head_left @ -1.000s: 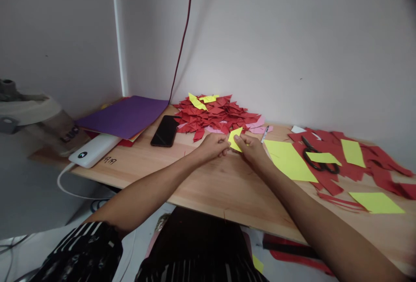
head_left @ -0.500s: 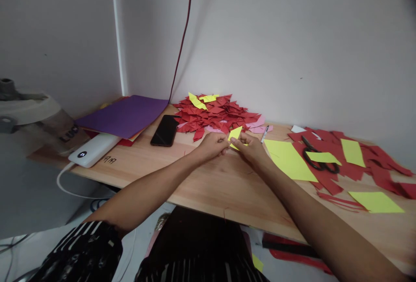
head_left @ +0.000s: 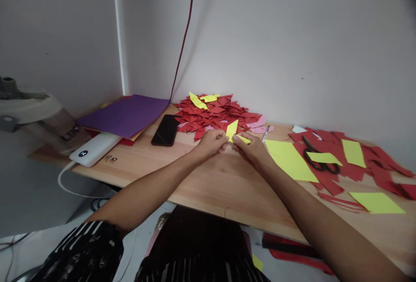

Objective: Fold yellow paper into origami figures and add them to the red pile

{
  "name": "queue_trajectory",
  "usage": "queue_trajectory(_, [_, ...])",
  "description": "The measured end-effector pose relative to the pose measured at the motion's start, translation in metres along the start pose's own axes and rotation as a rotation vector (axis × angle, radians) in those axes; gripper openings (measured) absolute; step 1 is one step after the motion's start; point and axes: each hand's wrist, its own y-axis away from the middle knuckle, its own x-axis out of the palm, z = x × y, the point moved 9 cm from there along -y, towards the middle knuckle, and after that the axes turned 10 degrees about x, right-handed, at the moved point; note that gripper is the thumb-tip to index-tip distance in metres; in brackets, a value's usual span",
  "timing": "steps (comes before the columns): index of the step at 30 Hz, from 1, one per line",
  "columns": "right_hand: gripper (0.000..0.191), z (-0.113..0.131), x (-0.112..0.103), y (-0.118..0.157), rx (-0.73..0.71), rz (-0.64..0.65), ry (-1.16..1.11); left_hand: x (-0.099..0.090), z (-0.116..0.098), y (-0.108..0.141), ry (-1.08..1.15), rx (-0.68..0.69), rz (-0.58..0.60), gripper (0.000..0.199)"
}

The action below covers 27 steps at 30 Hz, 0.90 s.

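A small yellow paper piece (head_left: 234,131) sits just above the wooden table (head_left: 208,182), near its far middle, pinched from both sides. The left hand (head_left: 211,142) has its fingers closed on the piece's left edge; the right hand (head_left: 251,147) has its fingers closed on the right edge. Right behind lies a heap of red folded pieces (head_left: 217,115). A black phone (head_left: 166,129) lies to the left, a yellow sheet (head_left: 289,158) and scissors (head_left: 320,156) to the right.
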Motion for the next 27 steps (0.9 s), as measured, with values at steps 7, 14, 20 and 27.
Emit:
queue_trajectory(7, [0.033,0.006,-0.003,0.002,-0.113,-0.038,0.058,0.005,0.0,0.002,0.048,-0.041,0.036,0.022])
queue_trajectory(14, [0.037,0.003,-0.002,0.003,-0.063,-0.024,-0.02,0.007,0.001,0.001,0.079,-0.018,0.043,0.022])
queue_trajectory(20, [0.04,-0.001,0.002,0.0,-0.053,0.003,-0.029,0.007,0.001,0.001,0.086,-0.015,0.042,0.021])
queue_trajectory(27, [0.038,-0.003,0.004,0.0,-0.079,0.021,-0.002,0.013,0.002,0.003,0.076,-0.037,0.093,0.019])
